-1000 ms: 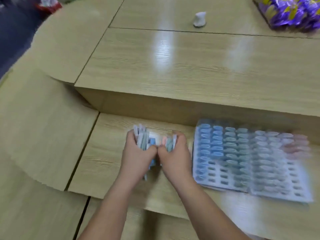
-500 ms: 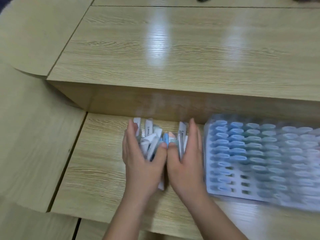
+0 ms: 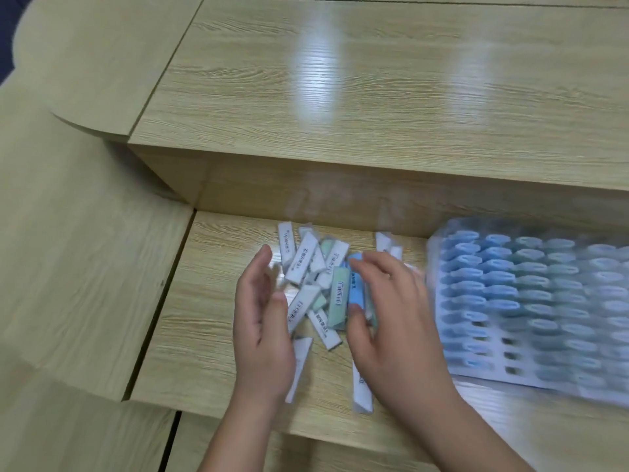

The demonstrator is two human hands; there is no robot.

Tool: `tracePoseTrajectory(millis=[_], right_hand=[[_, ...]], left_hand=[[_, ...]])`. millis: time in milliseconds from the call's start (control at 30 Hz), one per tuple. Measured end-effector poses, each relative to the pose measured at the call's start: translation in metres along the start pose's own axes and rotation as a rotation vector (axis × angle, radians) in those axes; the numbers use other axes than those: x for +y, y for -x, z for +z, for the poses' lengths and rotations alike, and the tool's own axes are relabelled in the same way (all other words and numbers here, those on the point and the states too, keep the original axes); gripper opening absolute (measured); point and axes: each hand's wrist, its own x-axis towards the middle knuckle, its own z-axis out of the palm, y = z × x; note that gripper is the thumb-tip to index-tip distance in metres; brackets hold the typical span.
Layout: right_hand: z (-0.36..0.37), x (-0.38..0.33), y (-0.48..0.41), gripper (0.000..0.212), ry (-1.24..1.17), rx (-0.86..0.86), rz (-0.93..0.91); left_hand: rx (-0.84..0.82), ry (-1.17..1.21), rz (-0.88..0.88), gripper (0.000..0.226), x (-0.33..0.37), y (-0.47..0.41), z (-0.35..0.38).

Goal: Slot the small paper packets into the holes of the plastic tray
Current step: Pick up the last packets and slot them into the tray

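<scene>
A loose heap of small paper packets point(image 3: 320, 284), white, pale green and blue, lies on the low wooden shelf point(image 3: 211, 301). My left hand point(image 3: 262, 328) stands on edge at the heap's left side, fingers apart, holding nothing. My right hand point(image 3: 394, 318) hovers spread over the heap's right side, fingertips touching a blue packet point(image 3: 355, 291). The white plastic tray point(image 3: 503, 369) lies to the right, most of its holes filled with blue and greenish packets; several holes in the near rows are bare. The tray is blurred.
A raised wooden desk top point(image 3: 374, 97) runs behind the shelf, its front wall just beyond the packets. A curved lower desk section point(image 3: 68, 267) lies to the left, with a gap at the shelf's left edge.
Both hands held the packets bunched upright between them; now they have parted and the packets lie scattered flat on the shelf. The view has shifted down and closer.
</scene>
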Motion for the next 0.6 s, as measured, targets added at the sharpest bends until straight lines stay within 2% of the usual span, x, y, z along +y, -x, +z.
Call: tracePoseTrajectory(millis=[67, 167, 300, 400, 500, 600], right_hand=[[-0.002, -0.005, 0.005, 0.035, 0.092, -0.057, -0.091], [0.003, -0.012, 0.015, 0.027, 0.176, -0.244, -0.272], [0.021, -0.019, 0.021, 0.040, 0.318, -0.401, -0.448], [0.026, -0.019, 0.022, 0.037, 0.332, -0.418, -0.493], [0.025, -0.016, 0.023, 0.036, 0.325, -0.400, -0.478], [0.020, -0.016, 0.021, 0.033, 0.326, -0.370, -0.479]], left_hand=[[0.027, -0.077, -0.009, 0.043, -0.001, 0.003, -0.012], [0.062, -0.390, 0.023, 0.029, -0.002, 0.001, -0.031], [-0.154, -0.630, 0.001, 0.020, -0.005, -0.009, -0.044], [-0.270, -0.776, 0.011, 0.030, -0.002, -0.017, -0.043], [-0.273, -0.791, -0.020, 0.035, 0.002, -0.023, -0.041], [-0.236, -0.776, -0.063, 0.028, 0.006, -0.022, -0.041]])
